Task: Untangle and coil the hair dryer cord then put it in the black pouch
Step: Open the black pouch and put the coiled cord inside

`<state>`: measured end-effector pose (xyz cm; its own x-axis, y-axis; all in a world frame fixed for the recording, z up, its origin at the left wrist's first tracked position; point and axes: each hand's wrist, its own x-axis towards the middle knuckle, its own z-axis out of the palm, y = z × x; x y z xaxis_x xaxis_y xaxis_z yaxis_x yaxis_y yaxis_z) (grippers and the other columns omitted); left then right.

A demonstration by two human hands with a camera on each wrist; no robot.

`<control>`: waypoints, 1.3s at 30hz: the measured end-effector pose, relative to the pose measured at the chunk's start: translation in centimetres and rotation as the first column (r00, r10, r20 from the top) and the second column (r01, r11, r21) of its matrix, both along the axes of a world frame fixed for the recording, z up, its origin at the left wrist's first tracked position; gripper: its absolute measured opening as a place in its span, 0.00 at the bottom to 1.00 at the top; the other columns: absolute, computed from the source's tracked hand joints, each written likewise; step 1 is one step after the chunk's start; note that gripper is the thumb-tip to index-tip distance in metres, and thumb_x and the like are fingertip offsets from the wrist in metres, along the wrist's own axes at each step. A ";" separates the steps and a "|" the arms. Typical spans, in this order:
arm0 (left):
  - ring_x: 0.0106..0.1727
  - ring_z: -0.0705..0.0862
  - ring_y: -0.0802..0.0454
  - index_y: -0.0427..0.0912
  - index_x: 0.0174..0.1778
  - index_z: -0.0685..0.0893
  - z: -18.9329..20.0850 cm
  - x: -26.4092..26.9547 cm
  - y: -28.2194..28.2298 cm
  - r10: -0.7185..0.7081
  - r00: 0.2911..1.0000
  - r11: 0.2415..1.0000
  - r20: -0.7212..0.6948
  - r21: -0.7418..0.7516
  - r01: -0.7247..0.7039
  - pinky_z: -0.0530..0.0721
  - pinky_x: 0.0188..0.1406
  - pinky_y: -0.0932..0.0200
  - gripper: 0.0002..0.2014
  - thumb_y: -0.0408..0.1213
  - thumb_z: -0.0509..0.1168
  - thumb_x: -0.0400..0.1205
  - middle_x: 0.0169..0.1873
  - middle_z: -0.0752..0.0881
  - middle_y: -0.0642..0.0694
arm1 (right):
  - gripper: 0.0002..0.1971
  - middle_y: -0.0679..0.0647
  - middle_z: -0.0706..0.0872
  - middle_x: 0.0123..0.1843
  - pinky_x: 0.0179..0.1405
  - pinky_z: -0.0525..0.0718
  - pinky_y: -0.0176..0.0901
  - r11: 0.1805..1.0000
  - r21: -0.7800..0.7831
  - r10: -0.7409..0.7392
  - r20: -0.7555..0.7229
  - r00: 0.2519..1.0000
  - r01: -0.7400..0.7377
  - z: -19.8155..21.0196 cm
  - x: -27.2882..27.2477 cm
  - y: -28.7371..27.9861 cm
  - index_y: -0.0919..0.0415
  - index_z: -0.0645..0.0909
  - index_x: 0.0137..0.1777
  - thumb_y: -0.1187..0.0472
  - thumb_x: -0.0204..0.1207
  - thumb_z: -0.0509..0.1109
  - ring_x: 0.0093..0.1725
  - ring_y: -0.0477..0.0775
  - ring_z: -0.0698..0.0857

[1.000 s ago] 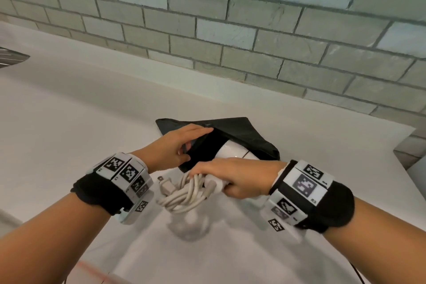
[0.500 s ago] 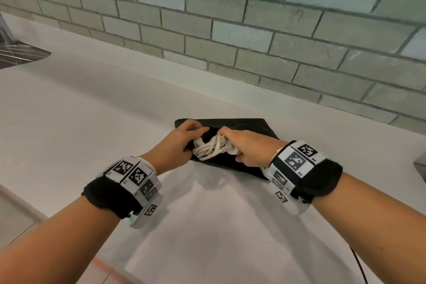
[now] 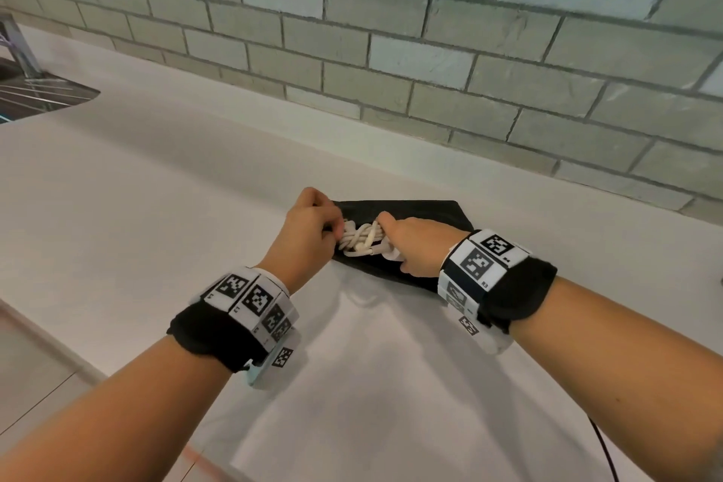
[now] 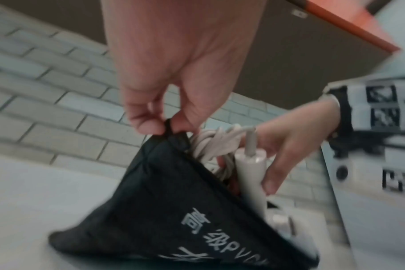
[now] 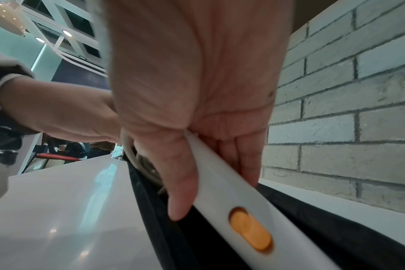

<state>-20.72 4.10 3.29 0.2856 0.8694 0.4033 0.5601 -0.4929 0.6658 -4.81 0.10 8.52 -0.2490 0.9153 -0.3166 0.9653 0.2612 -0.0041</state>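
The black pouch (image 3: 407, 211) lies on the white counter (image 3: 156, 207) near the brick wall. My left hand (image 3: 313, 231) pinches the pouch's mouth edge (image 4: 168, 127) and holds it up. My right hand (image 3: 414, 243) grips the white hair dryer handle (image 5: 231, 197), which has an orange switch (image 5: 251, 229), together with the coiled white cord (image 3: 362, 239). Handle and cord sit partly inside the pouch (image 4: 173, 210) mouth; the dryer's head is hidden within. In the left wrist view the handle (image 4: 250, 169) and cord (image 4: 215, 144) stick out of the opening.
A grey brick wall (image 3: 430, 51) runs along the counter's back edge. A metal rack (image 3: 35, 86) stands at the far left. A thin black cable (image 3: 602, 446) hangs at the lower right, off the counter.
My right hand carried the dryer and coiled cord forward from in front of the pouch into its mouth. My left hand moved from the opening's inside to pinching its edge.
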 end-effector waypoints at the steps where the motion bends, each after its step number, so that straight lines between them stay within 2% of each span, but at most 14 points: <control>1: 0.40 0.76 0.50 0.34 0.35 0.85 -0.2 0.0 0.3 0.042 0.996 0.999 -0.076 -0.018 -0.044 0.72 0.33 0.77 0.12 0.18 0.57 0.73 0.45 0.74 0.45 | 0.22 0.63 0.76 0.47 0.42 0.74 0.50 1.000 -0.012 0.003 -0.006 1.000 -0.004 0.0 0.0 0.0 0.66 0.60 0.68 0.64 0.77 0.62 0.43 0.59 0.75; 3: 0.45 0.79 0.43 0.34 0.41 0.88 -0.4 0.0 0.7 0.083 0.967 0.996 -0.239 -0.020 -0.090 0.74 0.39 0.67 0.14 0.22 0.55 0.76 0.44 0.80 0.42 | 0.21 0.65 0.79 0.51 0.43 0.75 0.50 1.000 -0.023 0.003 -0.015 1.000 -0.004 0.0 0.1 0.0 0.66 0.60 0.67 0.64 0.77 0.62 0.44 0.59 0.76; 5: 0.49 0.80 0.38 0.36 0.49 0.88 -0.5 0.4 0.7 0.079 0.932 0.997 -0.352 0.032 -0.073 0.76 0.50 0.56 0.17 0.24 0.53 0.78 0.51 0.84 0.40 | 0.21 0.63 0.78 0.48 0.42 0.76 0.50 1.000 -0.019 0.001 -0.017 1.000 -0.001 -0.1 0.2 -0.1 0.65 0.61 0.66 0.65 0.76 0.64 0.43 0.59 0.76; 6: 0.50 0.80 0.37 0.36 0.53 0.87 -0.6 0.5 0.5 0.074 0.928 0.997 -0.365 0.058 -0.056 0.76 0.52 0.55 0.17 0.24 0.53 0.78 0.56 0.83 0.40 | 0.21 0.62 0.77 0.47 0.41 0.76 0.51 1.000 -0.013 -0.001 -0.017 1.000 0.001 -0.2 0.2 -0.1 0.65 0.61 0.66 0.66 0.75 0.64 0.42 0.59 0.77; 9: 0.54 0.79 0.36 0.32 0.60 0.83 -0.7 0.8 0.3 0.038 0.958 0.996 -0.283 0.091 -0.013 0.76 0.55 0.55 0.19 0.20 0.55 0.76 0.61 0.79 0.37 | 0.22 0.60 0.75 0.44 0.39 0.74 0.49 1.000 -0.008 -0.017 -0.009 1.000 0.017 -0.1 0.2 -0.1 0.65 0.60 0.66 0.66 0.76 0.64 0.42 0.59 0.76; 13: 0.57 0.78 0.37 0.32 0.65 0.79 -1.4 1.0 0.1 0.018 0.976 0.994 -0.217 0.108 0.006 0.70 0.54 0.64 0.23 0.17 0.55 0.75 0.62 0.77 0.36 | 0.23 0.59 0.74 0.45 0.39 0.72 0.47 0.999 -0.029 -0.028 -0.012 1.000 0.028 0.2 0.3 -0.2 0.66 0.59 0.68 0.64 0.77 0.63 0.42 0.58 0.75; 17: 0.63 0.76 0.38 0.34 0.73 0.71 -2.0 0.8 0.6 -0.024 0.966 1.000 -0.257 -0.003 0.024 0.68 0.58 0.67 0.27 0.17 0.52 0.76 0.66 0.72 0.35 | 0.22 0.66 0.80 0.53 0.40 0.73 0.48 0.998 -0.059 -0.011 -0.030 0.999 0.010 -0.2 0.2 -0.2 0.65 0.60 0.68 0.65 0.77 0.63 0.43 0.58 0.76; 20: 0.63 0.75 0.38 0.34 0.74 0.69 -1.8 0.7 0.8 -0.045 0.965 0.999 -0.260 0.014 0.050 0.68 0.59 0.66 0.27 0.17 0.52 0.77 0.66 0.71 0.35 | 0.22 0.67 0.81 0.56 0.39 0.73 0.48 0.998 -0.057 -0.010 -0.027 1.000 0.009 -0.2 0.2 -0.1 0.65 0.60 0.68 0.65 0.77 0.63 0.42 0.58 0.76; 25: 0.55 0.78 0.41 0.34 0.69 0.75 -1.8 0.4 0.1 -0.046 0.975 0.984 -0.217 0.159 0.082 0.69 0.57 0.66 0.25 0.17 0.55 0.75 0.61 0.75 0.36 | 0.24 0.67 0.79 0.53 0.41 0.74 0.50 0.997 -0.007 -0.073 -0.010 0.997 0.073 0.5 0.8 0.5 0.66 0.58 0.70 0.64 0.77 0.63 0.44 0.60 0.77; 29: 0.56 0.79 0.41 0.33 0.68 0.76 -2.0 1.2 -1.3 -0.068 0.982 0.980 -0.178 0.171 0.099 0.75 0.60 0.64 0.25 0.18 0.57 0.74 0.59 0.77 0.36 | 0.24 0.68 0.79 0.59 0.48 0.78 0.54 0.994 0.039 -0.102 0.011 0.995 0.102 -0.3 0.6 0.7 0.68 0.58 0.70 0.64 0.78 0.62 0.55 0.67 0.81; 33: 0.54 0.79 0.45 0.33 0.69 0.75 -0.6 2.3 -1.7 -0.200 0.968 0.945 -0.153 0.231 0.232 0.68 0.56 0.74 0.28 0.17 0.55 0.71 0.59 0.77 0.35 | 0.22 0.66 0.80 0.64 0.51 0.75 0.49 0.988 -0.028 -0.150 0.044 0.988 0.151 -2.1 -0.5 1.7 0.68 0.60 0.73 0.61 0.81 0.57 0.62 0.66 0.80; 35: 0.52 0.78 0.55 0.38 0.70 0.75 -0.4 2.2 -2.0 -0.295 0.939 0.926 -0.175 0.190 0.326 0.68 0.54 0.78 0.29 0.18 0.55 0.71 0.58 0.78 0.41 | 0.19 0.65 0.81 0.63 0.57 0.75 0.48 0.980 -0.059 -0.191 -0.016 0.981 0.190 -2.9 -0.3 2.7 0.67 0.68 0.69 0.61 0.80 0.59 0.62 0.64 0.80; 37: 0.43 0.76 0.67 0.42 0.70 0.73 -0.5 1.7 -2.2 -0.338 0.936 0.937 -0.095 0.055 0.344 0.70 0.47 0.82 0.31 0.17 0.55 0.70 0.53 0.77 0.49 | 0.18 0.64 0.82 0.63 0.62 0.75 0.48 0.977 -0.037 -0.213 -0.115 0.970 0.210 -3.6 0.4 3.0 0.65 0.74 0.64 0.61 0.76 0.66 0.62 0.62 0.80; 39: 0.35 0.77 0.62 0.44 0.69 0.69 -0.8 0.8 -2.1 -0.314 0.949 0.947 -0.027 -0.089 0.310 0.75 0.37 0.77 0.31 0.18 0.58 0.71 0.46 0.78 0.54 | 0.21 0.63 0.81 0.64 0.64 0.75 0.52 0.964 -0.054 -0.267 -0.171 0.948 0.262 -4.7 1.2 3.1 0.63 0.76 0.65 0.56 0.73 0.69 0.64 0.64 0.79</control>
